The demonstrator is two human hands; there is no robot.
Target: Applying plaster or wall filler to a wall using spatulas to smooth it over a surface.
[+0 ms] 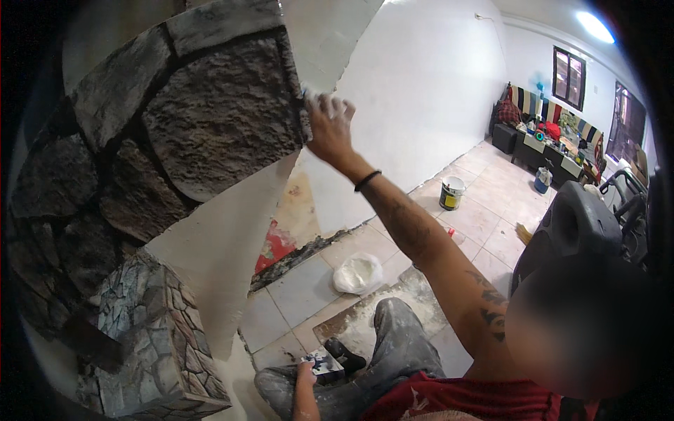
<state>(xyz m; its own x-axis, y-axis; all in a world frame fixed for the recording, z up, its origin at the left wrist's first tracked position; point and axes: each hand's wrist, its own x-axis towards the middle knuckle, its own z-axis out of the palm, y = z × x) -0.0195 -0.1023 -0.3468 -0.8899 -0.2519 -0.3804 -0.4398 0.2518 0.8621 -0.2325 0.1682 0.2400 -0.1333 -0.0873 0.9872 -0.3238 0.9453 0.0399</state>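
My right hand (330,128) is raised at the side edge of a dark stone-patterned block (221,116). Its dusty fingers are curled in at that edge, where a bit of blue shows; whatever they grip is mostly hidden. Low down by my knee, my left hand (306,372) is closed on the edge of a flat rectangular piece (324,363), white with dark smears. White powder dusts my grey trousers. Beside my legs lies a white plastic bag of powder (358,274) on the tiles.
A stone-patterned pillar (151,337) stands at lower left. Powder covers a board (379,309) on the floor. Further off are a paint bucket (452,193), a blue container (543,179) and a cluttered low table (551,158). A large black object (562,224) stands at right.
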